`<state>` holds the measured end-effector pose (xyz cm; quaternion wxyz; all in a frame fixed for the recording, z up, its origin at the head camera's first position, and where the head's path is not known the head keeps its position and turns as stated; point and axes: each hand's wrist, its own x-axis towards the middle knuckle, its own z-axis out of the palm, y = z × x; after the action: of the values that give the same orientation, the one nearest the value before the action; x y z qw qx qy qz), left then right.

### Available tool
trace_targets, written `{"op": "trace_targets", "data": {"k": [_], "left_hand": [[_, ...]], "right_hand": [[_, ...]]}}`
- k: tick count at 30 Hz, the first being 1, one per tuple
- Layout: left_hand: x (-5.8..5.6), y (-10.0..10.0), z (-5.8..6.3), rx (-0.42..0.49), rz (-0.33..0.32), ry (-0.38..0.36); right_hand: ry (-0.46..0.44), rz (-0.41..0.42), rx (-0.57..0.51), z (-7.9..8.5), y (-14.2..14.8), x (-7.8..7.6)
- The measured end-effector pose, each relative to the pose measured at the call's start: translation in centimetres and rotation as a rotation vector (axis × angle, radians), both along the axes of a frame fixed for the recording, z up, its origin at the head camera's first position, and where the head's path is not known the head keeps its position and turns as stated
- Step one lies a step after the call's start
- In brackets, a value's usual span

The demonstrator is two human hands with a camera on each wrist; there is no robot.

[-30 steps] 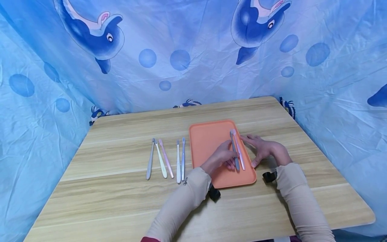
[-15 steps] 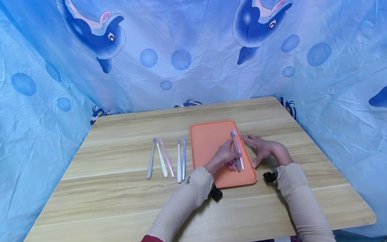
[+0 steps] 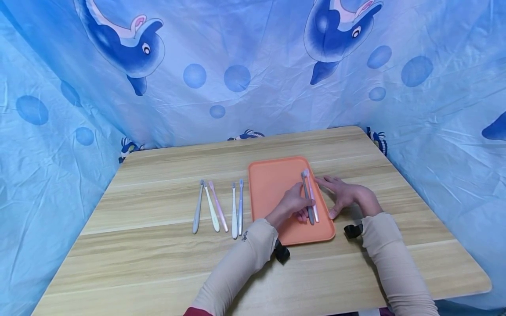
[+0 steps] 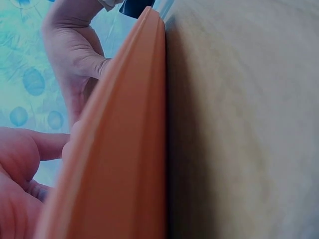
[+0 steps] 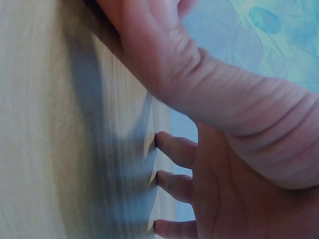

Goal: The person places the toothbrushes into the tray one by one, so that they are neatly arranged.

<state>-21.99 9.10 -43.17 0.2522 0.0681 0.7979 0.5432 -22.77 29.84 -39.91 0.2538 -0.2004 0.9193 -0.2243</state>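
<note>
In the head view, an orange tray (image 3: pixel 272 182) lies on the table with two toothbrushes by its right side. My left hand (image 3: pixel 291 201) reaches over the tray and grips the grey toothbrush (image 3: pixel 310 215) around its handle. Right beside it lies a pink toothbrush (image 3: pixel 316 215), along the tray's right rim. My right hand (image 3: pixel 343 194) spreads its thumb and fingers against the outside of that rim. The right wrist view shows its thumb (image 5: pixel 164 74) at the tray edge and several straight fingers with tips on the table. The tray's side wall (image 4: pixel 124 139) fills much of the left wrist view.
Left of the tray, several toothbrushes lie side by side on the wooden table (image 3: pixel 158 263): a grey-blue one (image 3: pixel 197 210), a pale green one (image 3: pixel 212 210), a pink one (image 3: pixel 219 210), a white one (image 3: pixel 234 215) and a blue one (image 3: pixel 240 210). A blue dolphin-print curtain (image 3: pixel 261 109) hangs behind.
Hardly anything differs. The toothbrush in my left hand has shifted very slightly, and my right hand stays at the tray's rim.
</note>
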Motion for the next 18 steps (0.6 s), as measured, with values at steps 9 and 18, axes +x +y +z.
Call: {"op": "trace_targets", "data": {"k": [9,18], "left_hand": [[0.1,-0.1,0.2,-0.01,0.006,-0.029],[0.5,-0.6,1.1,0.042,-0.027,-0.026]], "right_hand": [[-0.01,-0.027,0.023,-0.3,0.0,-0.1],[-0.014,-0.024,0.02,-0.1,-0.1,0.0]]}}
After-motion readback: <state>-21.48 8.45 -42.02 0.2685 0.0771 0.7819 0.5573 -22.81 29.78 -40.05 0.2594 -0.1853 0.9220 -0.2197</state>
